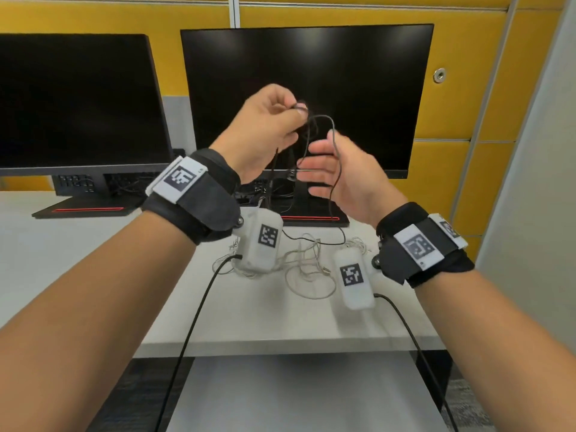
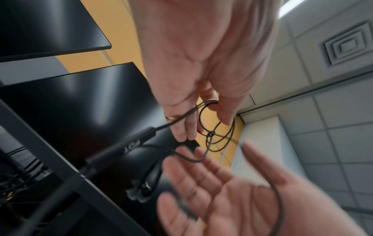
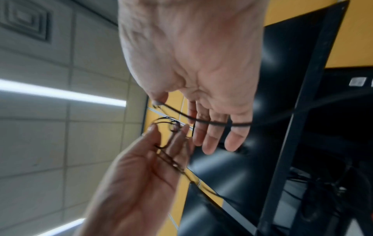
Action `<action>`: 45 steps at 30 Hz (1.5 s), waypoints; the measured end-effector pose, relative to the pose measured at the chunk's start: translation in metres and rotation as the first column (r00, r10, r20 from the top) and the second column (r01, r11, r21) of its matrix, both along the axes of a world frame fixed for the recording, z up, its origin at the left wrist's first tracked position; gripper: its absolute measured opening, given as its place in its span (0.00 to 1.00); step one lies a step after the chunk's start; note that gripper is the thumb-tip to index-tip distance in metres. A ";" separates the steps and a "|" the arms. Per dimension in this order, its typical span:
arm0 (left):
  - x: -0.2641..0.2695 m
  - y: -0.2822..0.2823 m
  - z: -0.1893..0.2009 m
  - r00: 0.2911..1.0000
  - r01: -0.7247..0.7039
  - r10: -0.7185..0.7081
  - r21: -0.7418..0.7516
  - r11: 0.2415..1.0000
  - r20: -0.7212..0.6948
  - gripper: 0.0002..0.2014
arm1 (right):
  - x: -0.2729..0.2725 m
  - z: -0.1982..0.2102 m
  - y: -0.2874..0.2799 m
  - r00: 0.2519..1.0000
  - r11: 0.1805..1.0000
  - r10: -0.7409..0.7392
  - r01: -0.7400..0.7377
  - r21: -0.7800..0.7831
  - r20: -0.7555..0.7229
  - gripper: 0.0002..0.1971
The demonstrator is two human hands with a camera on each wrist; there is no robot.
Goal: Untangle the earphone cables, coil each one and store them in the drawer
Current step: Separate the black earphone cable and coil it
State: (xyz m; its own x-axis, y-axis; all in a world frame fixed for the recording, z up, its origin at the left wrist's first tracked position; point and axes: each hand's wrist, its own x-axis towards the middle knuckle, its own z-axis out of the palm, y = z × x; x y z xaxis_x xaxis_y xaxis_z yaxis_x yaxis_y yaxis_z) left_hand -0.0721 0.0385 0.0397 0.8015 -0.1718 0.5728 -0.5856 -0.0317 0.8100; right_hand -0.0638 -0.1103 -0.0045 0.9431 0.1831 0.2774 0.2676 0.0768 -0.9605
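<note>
My left hand (image 1: 297,112) is raised in front of the middle monitor and pinches small loops of a black earphone cable (image 1: 333,129) between thumb and fingers. In the left wrist view the pinch (image 2: 210,103) holds the loops (image 2: 232,132), and a dark inline piece (image 2: 137,142) hangs from them. Just below and to the right, my right hand (image 1: 314,169) has straight fingers, with the cable draped over it. In the right wrist view the cable (image 3: 212,123) crosses those fingers (image 3: 210,140). A tangle of white earphone cables (image 1: 305,260) lies on the desk.
Two dark monitors (image 1: 311,88) (image 1: 74,98) stand at the back of the white desk (image 1: 78,244), with stands and wiring behind the tangle. A grey flat surface (image 1: 296,394) shows below the desk's front edge. A grey wall (image 1: 536,182) is on the right.
</note>
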 end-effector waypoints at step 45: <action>0.022 0.028 -0.052 0.905 -0.405 0.383 -0.100 0.909 -0.186 0.04 | 0.000 -0.012 -0.042 0.997 0.936 0.076 -0.072 -0.345 -0.003 0.09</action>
